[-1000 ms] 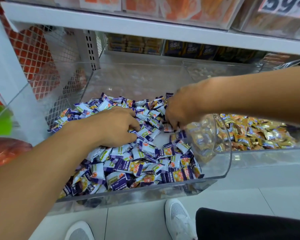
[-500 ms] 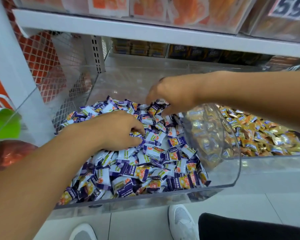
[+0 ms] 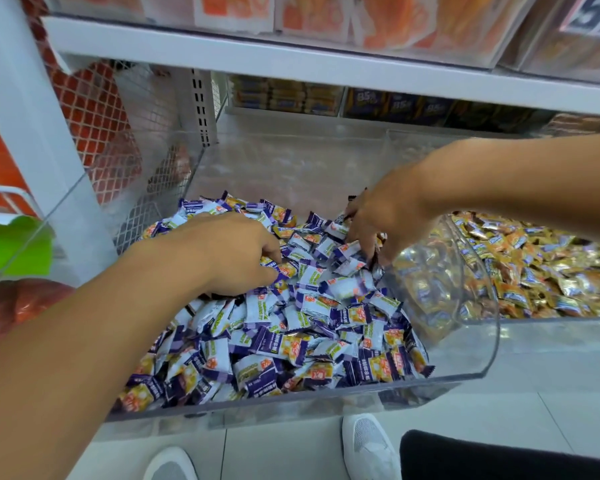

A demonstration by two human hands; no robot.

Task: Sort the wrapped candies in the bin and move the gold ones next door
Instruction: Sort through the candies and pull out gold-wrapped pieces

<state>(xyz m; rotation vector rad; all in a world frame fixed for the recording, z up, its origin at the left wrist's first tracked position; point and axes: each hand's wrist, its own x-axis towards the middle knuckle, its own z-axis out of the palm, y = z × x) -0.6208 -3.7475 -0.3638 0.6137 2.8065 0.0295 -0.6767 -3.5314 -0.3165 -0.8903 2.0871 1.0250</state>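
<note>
Shop shelving, white (image 3: 291, 60), with a pale tiled floor (image 3: 551, 393) below. On the lower shelf, a clear plastic bin (image 3: 478, 362) heaped with purple-and-white wrapped candies (image 3: 291, 327). Next door on the right, past a clear curved side wall, a second bin (image 3: 551, 327) filled with gold wrapped candies (image 3: 520, 271). Among the purple heap, a few wrappers with gold or orange faces, mostly near the front left corner; whether true gold ones, hard to tell.

Left hand (image 3: 222, 251) palm down on the middle of the purple heap, fingers (image 3: 270, 258) curled into the candies, tips buried; whether pinching any one piece, cannot tell. Right hand (image 3: 385, 216) reaching in from the right over the dividing wall, fingers bent downward into the heap's right rear edge, touching wrappers there; grip also impossible to tell, tips hidden among the candies.

Behind the bins, dark boxed goods (image 3: 395, 105) at the shelf's back. Above, orange-printed packs (image 3: 326, 15) on the upper shelf. Left, a white mesh panel (image 3: 146, 161) with red behind it, and something green (image 3: 17, 244). At the bottom, two white shoes (image 3: 367, 445) and a dark trouser leg (image 3: 499, 459).
</note>
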